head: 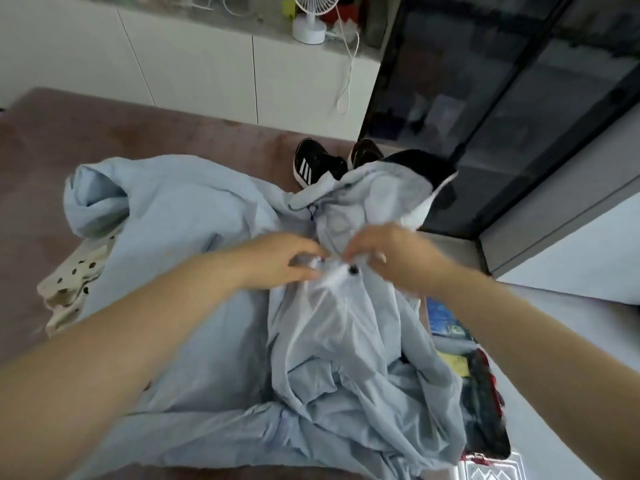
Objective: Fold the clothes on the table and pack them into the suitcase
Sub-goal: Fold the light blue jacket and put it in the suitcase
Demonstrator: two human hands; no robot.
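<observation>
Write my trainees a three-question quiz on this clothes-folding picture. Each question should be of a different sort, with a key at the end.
1. True or false: the left hand and the right hand both pinch the light blue fabric jacket.
2. Multiple choice: what peeks out from under the jacket on the person's left? A) a cream cloth with black dots B) a red towel C) a green hat
3. Fill in: the small round snap on the jacket between the two hands is ___ in colour.

Key: 1 true; 2 A; 3 black.
</observation>
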